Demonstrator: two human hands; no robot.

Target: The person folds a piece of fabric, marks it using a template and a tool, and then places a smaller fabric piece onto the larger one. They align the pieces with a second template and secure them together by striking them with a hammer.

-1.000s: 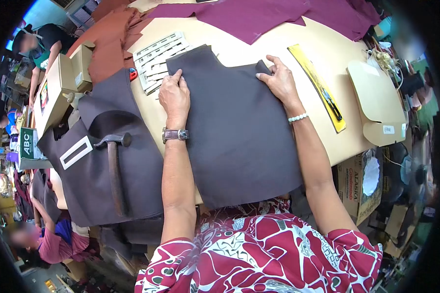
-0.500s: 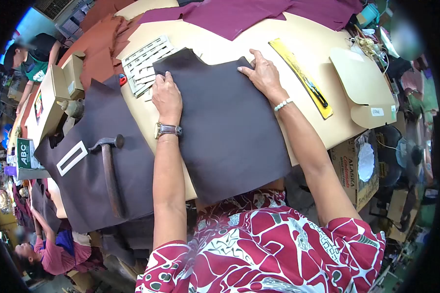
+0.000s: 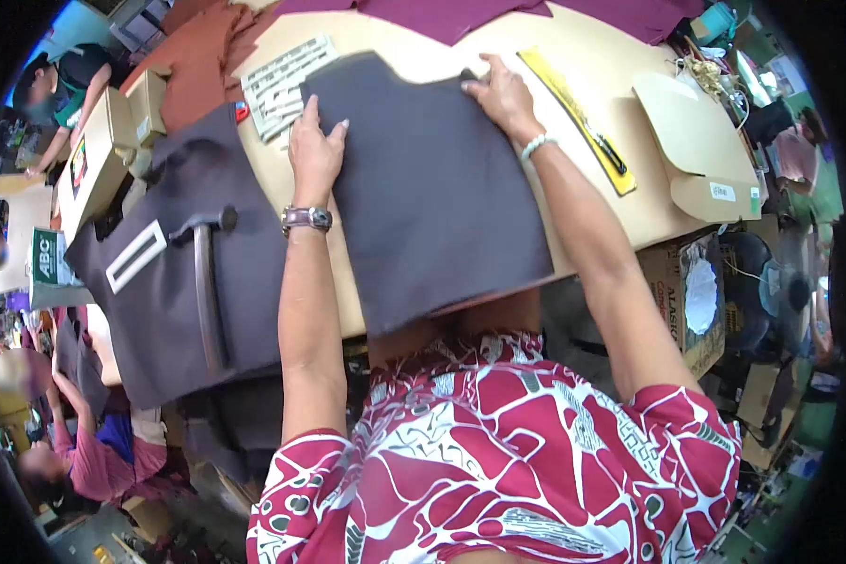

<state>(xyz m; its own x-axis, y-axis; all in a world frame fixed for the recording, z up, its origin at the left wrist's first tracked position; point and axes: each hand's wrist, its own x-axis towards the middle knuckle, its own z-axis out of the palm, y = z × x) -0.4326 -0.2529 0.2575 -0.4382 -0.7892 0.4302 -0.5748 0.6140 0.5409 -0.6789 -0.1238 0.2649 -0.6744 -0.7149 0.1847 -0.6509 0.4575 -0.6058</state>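
A large dark brown sheet [image 3: 437, 197], which looks like leather or leather-like material, lies in front of me with a notched top edge. Its near end hangs over the table edge. At its left edge, my left hand [image 3: 317, 155] is open, index finger stretched forward and thumb spread over the sheet. My right hand [image 3: 505, 99] is also open at the upper right corner; its thumb touches the slightly curled corner while the index finger points away. To the left, a second dark sheet [image 3: 174, 310] bears a hammer [image 3: 205, 291] and a white rectangular frame [image 3: 135, 256].
A yellow ruler [image 3: 559, 89] with a black cutter [image 3: 603, 146] lies to the right, near a beige folder [image 3: 691, 132]. Slotted pale templates [image 3: 282, 85] lie at upper left. Maroon [image 3: 451, 19] and rust-brown [image 3: 183, 70] pieces cover the far side. Two people work at left.
The view has shifted, so most things on the table appear higher. My left thumb and index finger have spread apart. My right hand stays at the sheet's corner.
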